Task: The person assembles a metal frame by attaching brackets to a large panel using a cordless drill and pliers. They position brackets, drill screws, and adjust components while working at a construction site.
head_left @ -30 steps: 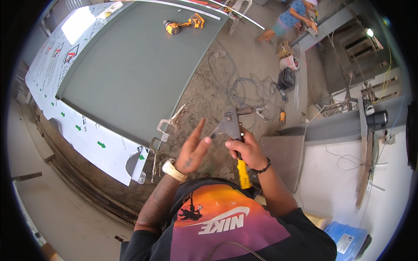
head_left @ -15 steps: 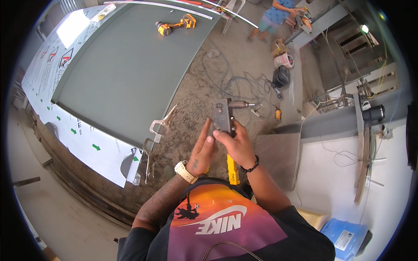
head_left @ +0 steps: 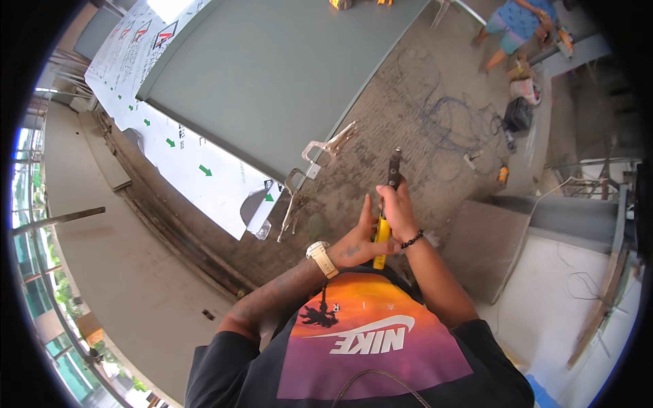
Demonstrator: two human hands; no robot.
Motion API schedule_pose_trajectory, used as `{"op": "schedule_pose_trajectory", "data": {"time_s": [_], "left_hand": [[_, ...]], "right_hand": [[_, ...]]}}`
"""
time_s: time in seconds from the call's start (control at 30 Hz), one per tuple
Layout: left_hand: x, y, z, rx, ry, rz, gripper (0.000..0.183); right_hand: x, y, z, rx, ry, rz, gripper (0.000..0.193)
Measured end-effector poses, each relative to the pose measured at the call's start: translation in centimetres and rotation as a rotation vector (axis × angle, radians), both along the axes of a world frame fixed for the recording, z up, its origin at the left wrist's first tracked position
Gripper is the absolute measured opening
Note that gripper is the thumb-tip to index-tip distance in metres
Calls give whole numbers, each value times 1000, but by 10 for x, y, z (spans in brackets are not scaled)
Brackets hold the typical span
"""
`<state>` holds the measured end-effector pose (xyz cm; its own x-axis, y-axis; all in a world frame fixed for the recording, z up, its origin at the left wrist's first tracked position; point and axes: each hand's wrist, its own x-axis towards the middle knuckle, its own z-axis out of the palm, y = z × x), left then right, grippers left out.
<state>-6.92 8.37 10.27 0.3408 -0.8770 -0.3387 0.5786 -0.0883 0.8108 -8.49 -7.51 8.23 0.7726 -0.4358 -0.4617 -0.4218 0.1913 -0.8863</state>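
A hand riveter (head_left: 394,175) with a dark metal head and yellow handles is held upright in front of my chest, its nozzle pointing away from me. My right hand (head_left: 399,207) wraps round it just below the head. Lower down, my left hand (head_left: 360,243) has fingers across the yellow handle (head_left: 382,231), with one finger stretched upward; part of its grip is hidden. Left of my hands, locking clamps (head_left: 328,144) sit at the corner of a large grey panel (head_left: 252,81). Another locking clamp (head_left: 291,204) hangs by the white film-covered sheet (head_left: 197,163).
Cables (head_left: 452,119) lie on the rough floor ahead, near a black bag (head_left: 518,115). A flat grey board (head_left: 483,248) lies to my right. Another person (head_left: 513,27) stands at the far right. A yellow power tool (head_left: 341,3) rests on the panel's far part.
My view has swung left, so the panel sits farther right. The riveter has turned from nozzle pointing right to nozzle pointing away. My left hand has moved onto its yellow handle.
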Motion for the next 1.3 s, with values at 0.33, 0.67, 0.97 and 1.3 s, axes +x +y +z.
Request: {"op": "schedule_pose_trajectory", "data": {"time_s": [0.33, 0.67, 0.97, 1.3], "left_hand": [[-3, 68, -6, 508, -54, -44, 103], [31, 70, 9, 757, -599, -252, 88], [44, 59, 37, 995, -528, -245, 85], [37, 43, 33, 1170, -604, -252, 86]], "right_hand": [[-31, 49, -78, 523, -169, 39, 37], [-18, 97, -107, 1329, -285, -244, 35], [5, 115, -90, 1365, -199, -320, 39], [11, 123, -97, 1383, -229, -346, 38]]}}
